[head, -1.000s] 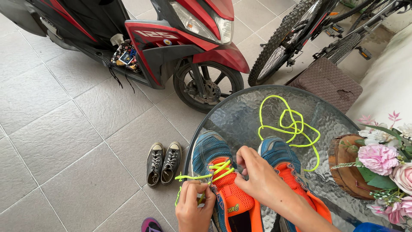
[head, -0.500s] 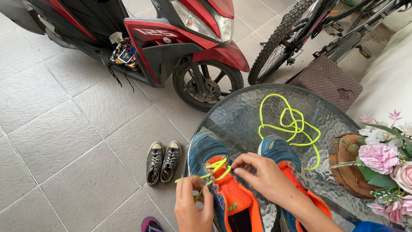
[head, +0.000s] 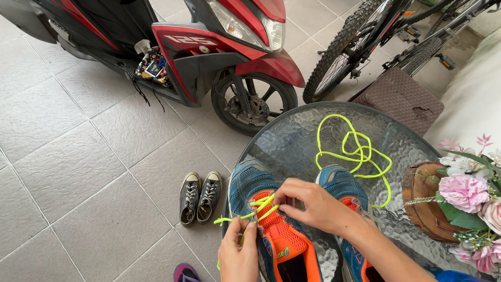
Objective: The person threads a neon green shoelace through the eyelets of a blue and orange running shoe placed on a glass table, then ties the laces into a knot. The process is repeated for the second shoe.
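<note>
Since a second ago the right hand [head: 313,206] has slid from the side of the tongue toward the toe end of the left shoe [head: 263,219], and the left hand [head: 239,250] has drawn its lace end in closer to that shoe's near edge. Both hands are closed: the left hand's fingers [head: 245,230] pinch one end of the neon-yellow lace [head: 261,206], and the right hand's fingers [head: 286,196] nip it where it crosses the lowest eyelets.

Landmark is the left shoe, blue mesh with an orange tongue, standing on the round glass table [head: 292,136]. Just beside it, to its right, stands the matching right shoe [head: 342,185], and beyond that one's toe a loose yellow lace [head: 355,151] lies coiled.

Handling looks easy: the lace should be light, limp and a little slick, best held near its stiff tip. By contrast the shoe seems light and soft in the upper, so it may shift on smooth glass when pulled.
</note>
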